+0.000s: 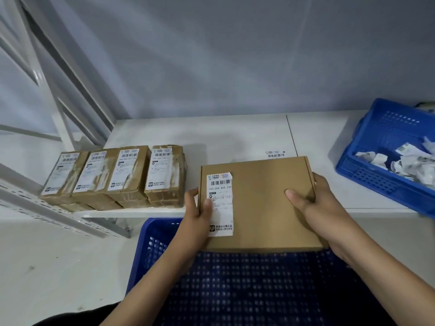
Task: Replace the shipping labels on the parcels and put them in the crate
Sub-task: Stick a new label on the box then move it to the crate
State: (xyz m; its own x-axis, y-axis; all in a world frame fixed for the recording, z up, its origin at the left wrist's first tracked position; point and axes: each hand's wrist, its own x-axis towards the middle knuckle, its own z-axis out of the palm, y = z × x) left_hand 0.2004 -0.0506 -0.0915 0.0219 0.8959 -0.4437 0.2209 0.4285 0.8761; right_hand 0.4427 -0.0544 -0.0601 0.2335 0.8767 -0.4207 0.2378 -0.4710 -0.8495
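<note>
A flat brown cardboard parcel [261,205] is held level over the far end of a blue crate [150,245] that stands on the floor in front of me. A white shipping label [220,203] is stuck on the parcel's left part. My left hand [196,215] grips the parcel's left edge, its thumb lying on the label. My right hand [310,201] grips the right edge with the thumb on top. On the white shelf [235,137] a loose label [275,154] peeks out behind the parcel.
Several labelled brown parcels [117,175] stand in a row on the shelf's left end. A second blue crate [367,161] with crumpled old labels [409,161] sits tilted at the right. White rack struts [47,208] run along the left.
</note>
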